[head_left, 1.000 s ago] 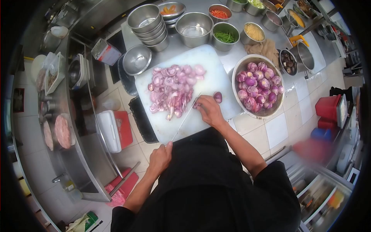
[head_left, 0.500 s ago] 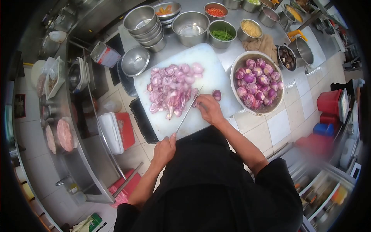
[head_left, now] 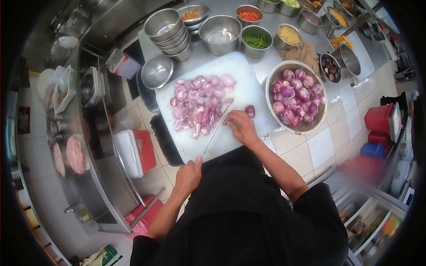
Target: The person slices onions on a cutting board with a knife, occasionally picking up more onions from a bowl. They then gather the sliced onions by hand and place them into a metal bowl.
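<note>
My left hand (head_left: 188,177) is closed round the handle of a knife (head_left: 214,133), whose blade points up and away across the white cutting board (head_left: 182,148). Beside the blade, the bent fingers of my right hand (head_left: 241,126) press a piece of red onion onto the board; the piece is mostly hidden under them. A heap of sliced onion (head_left: 197,99) lies left of the blade, with a few slices by its tip. One onion half (head_left: 250,111) rests just beyond my right hand. A perforated metal bowl (head_left: 269,95) of peeled onions stands at the right.
Stacked metal bowls (head_left: 162,24), a large bowl (head_left: 220,33), green strips (head_left: 256,41) and red pieces (head_left: 248,16) in bowls line the far side. A brown cloth (head_left: 304,54) lies behind the onion bowl. A small bowl (head_left: 157,72) touches the board's left corner.
A thin onion slice now shows near the blade's tip. Both hands keep nearly the same place and grip; the whole view has shifted very slightly.
</note>
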{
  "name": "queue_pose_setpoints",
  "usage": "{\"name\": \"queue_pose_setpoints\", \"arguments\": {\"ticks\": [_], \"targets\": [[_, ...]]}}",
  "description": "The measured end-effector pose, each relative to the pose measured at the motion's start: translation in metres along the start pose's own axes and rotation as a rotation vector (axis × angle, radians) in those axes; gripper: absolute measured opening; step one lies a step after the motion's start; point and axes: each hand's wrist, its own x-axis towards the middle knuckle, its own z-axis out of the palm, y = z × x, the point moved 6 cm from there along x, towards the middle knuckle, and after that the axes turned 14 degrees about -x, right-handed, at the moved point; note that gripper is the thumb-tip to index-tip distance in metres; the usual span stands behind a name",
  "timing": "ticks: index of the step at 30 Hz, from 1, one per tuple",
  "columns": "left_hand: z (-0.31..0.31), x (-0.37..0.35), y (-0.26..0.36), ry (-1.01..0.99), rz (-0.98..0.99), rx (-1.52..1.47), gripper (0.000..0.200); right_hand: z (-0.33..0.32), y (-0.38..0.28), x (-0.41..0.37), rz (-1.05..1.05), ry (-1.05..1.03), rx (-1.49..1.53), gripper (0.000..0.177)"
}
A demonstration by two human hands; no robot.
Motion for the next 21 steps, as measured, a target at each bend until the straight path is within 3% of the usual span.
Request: {"name": "queue_pose_setpoints", "arguments": {"ticks": [5, 21], "targets": [[0.017, 0.001, -0.021, -0.040, -0.011, 0.057, 0.063, 0.001, 0.001, -0.005, 0.018, 0.025, -0.018, 0.021], [0.018, 0.021, 0.001, -0.006, 0.053, 0.022, 0.064, 0.001, -0.002, -0.007, 0.049, 0.071, -0.024, 0.019]]}}
